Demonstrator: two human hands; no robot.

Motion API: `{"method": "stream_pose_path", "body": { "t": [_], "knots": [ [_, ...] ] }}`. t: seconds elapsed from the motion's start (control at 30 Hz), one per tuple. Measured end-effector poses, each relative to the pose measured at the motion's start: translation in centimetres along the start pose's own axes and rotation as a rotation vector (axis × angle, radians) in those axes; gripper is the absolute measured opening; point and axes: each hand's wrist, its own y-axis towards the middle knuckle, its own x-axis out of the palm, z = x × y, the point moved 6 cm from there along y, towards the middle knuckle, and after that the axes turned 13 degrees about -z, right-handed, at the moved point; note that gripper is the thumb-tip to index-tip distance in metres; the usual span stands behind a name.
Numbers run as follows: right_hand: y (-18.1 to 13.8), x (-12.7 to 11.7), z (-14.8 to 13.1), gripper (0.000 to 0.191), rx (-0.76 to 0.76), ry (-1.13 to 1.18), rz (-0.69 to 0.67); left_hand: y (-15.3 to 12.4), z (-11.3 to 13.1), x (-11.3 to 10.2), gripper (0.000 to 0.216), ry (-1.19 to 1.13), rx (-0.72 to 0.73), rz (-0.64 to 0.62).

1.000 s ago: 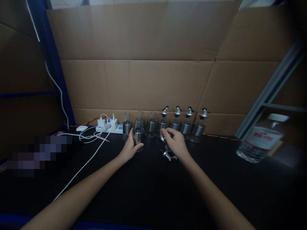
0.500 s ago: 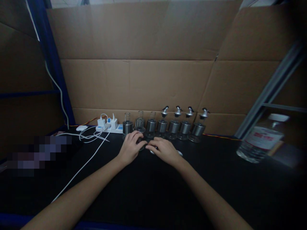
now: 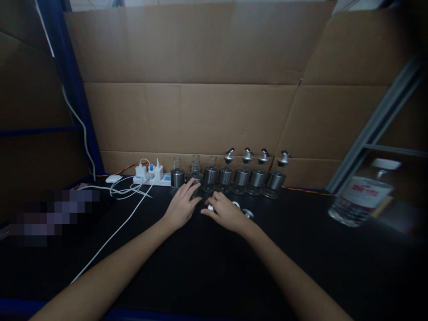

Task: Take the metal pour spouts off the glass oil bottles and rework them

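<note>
My left hand (image 3: 180,204) is curled against the side of a clear glass bottle (image 3: 195,179), which stands in front of the back row. Its lower part is partly hidden by the fingers. Just to the right, my right hand (image 3: 227,211) has thumb and fingers around a small silver-white piece (image 3: 210,207), apparently a pourer top. A second silver piece (image 3: 236,204) shows behind the knuckles. Another silver pourer top (image 3: 248,213) lies on the black table beside the wrist.
Several steel-sleeved glass bottles line the cardboard wall (image 3: 214,118); those at the right carry pourer spouts (image 3: 247,154). A white power strip (image 3: 162,179) with loose cables sits left of them. A large water bottle (image 3: 363,196) stands at the right.
The glass bottle at my left hand now shows its neck upright above my fingers. My right hand has drawn slightly back from the left, uncovering more of the silver pieces.
</note>
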Motion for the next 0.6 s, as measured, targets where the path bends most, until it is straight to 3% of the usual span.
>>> {"method": "stream_pose_path", "body": {
  "t": [0.23,0.43,0.6],
  "knots": [
    [0.0,-0.5,0.2,0.042,-0.032,0.071,-0.07,0.0,0.2,-0.1,0.029,0.03,-0.054,-0.045],
    [-0.3,-2.5,2.7,0.041,0.111,0.068,0.157,0.0,0.3,-0.3,0.028,0.017,-0.055,-0.032],
    [-0.3,-2.4,6.0,0.035,0.231,0.045,0.332,0.1,2.0,-0.3,0.025,-0.038,0.071,-0.066]
  ]
}}
